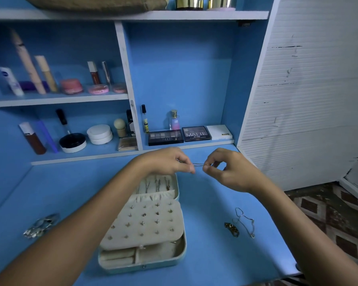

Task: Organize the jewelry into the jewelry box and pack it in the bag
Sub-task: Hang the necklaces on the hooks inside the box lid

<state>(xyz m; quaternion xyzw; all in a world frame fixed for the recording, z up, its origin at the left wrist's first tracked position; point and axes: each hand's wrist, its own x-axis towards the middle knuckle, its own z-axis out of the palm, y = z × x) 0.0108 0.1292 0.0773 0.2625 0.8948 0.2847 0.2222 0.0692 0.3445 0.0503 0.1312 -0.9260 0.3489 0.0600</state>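
Note:
An open jewelry box [180, 259] with a cream lining lies on the blue desk, its lid holding hung necklaces and its flap studded with earrings. Above the box's far end, my left hand [170, 162] and my right hand [229, 172] each pinch one end of a thin chain [198, 164] stretched between them. On the desk to the right lie a silver chain [245, 222] and a gold piece [232, 229]. A heap of silver jewelry [40, 225] sits at the left. A tan bag [95, 4] rests on the top shelf.
Shelves behind the desk hold cosmetics: tubes, pink jars [71, 86], a white compact [99, 134], perfume [174, 120] and eyeshadow palettes [196, 133]. A white slatted wall [308, 89] stands at the right, with patterned floor [329, 213] below the desk's right edge.

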